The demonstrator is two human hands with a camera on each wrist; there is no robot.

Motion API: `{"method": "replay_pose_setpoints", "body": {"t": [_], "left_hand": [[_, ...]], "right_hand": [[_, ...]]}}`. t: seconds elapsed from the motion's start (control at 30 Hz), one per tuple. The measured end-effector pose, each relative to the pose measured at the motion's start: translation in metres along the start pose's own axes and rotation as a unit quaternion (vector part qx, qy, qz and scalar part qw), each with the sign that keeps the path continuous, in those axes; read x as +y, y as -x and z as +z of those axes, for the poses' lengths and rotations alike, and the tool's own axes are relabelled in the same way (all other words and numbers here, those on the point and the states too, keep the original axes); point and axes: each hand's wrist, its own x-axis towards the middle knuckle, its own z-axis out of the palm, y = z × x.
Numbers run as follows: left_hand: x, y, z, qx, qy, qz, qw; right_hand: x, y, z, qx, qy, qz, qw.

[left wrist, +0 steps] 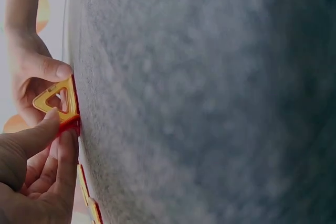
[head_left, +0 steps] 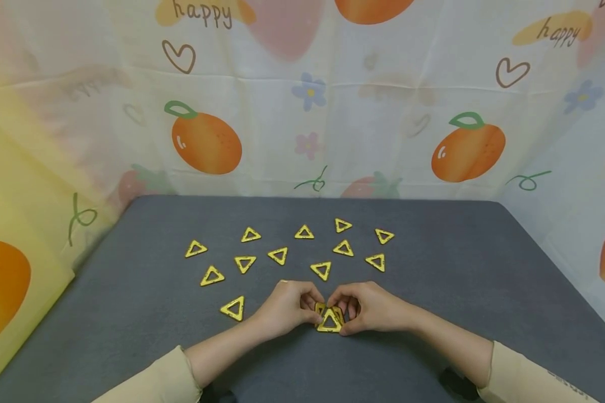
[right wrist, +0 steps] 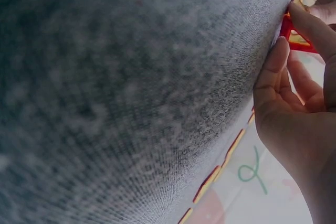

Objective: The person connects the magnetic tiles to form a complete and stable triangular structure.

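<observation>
In the head view, both hands meet over a small group of yellow hollow triangle tiles (head_left: 329, 329) near the front of the table. One tile faces the head camera upright, with others leaning behind its left and right sides. My left hand (head_left: 288, 307) pinches the group's left side between thumb and fingers. On the other side, my right hand (head_left: 370, 308) grips the right edge, its thumb low by the front tile's corner. The left wrist view shows the thumb against a yellow tile (left wrist: 66, 84) beside a red-edged one (left wrist: 68, 124). Fingers partly hide the joined edges.
Several more yellow triangle tiles (head_left: 320, 270) lie flat, scattered beyond the hands on the dark grey table (head_left: 448, 252). A single tile (head_left: 233, 308) lies just left of my left wrist. A fruit-patterned curtain (head_left: 333, 123) hangs behind the table's back edge.
</observation>
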Motion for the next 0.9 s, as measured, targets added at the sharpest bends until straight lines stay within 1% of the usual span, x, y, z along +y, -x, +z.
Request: {"method": "replay_pose_setpoints", "body": {"t": [0.17, 0.3, 0.37, 0.63, 0.83, 0.9], "left_hand": [[-0.0028, 0.0018, 0.0024, -0.007, 0.020, -0.008, 0.9997], [-0.0036, 0.0018, 0.0031, -0.012, 0.027, -0.021, 0.9994], [-0.0033, 0.0020, 0.0031, -0.014, 0.027, -0.021, 0.9993], [-0.0026, 0.0024, 0.0041, -0.012, 0.021, -0.001, 0.9997], [-0.0003, 0.0029, 0.0054, -0.014, 0.004, 0.019, 0.9997], [0.0003, 0.0029, 0.0062, -0.016, -0.010, 0.026, 0.9995]], "right_hand": [[0.0002, 0.0003, 0.0002, 0.001, -0.004, 0.000, 1.000], [0.0006, 0.0006, 0.0001, 0.002, -0.005, 0.000, 1.000], [0.0006, 0.0006, 0.0001, 0.002, -0.005, 0.001, 1.000], [0.0001, -0.0001, 0.0005, 0.010, -0.007, 0.001, 1.000], [-0.0003, -0.0003, 0.0002, 0.014, -0.006, 0.000, 1.000], [-0.0007, -0.0004, 0.0000, 0.012, -0.006, 0.001, 1.000]]}}
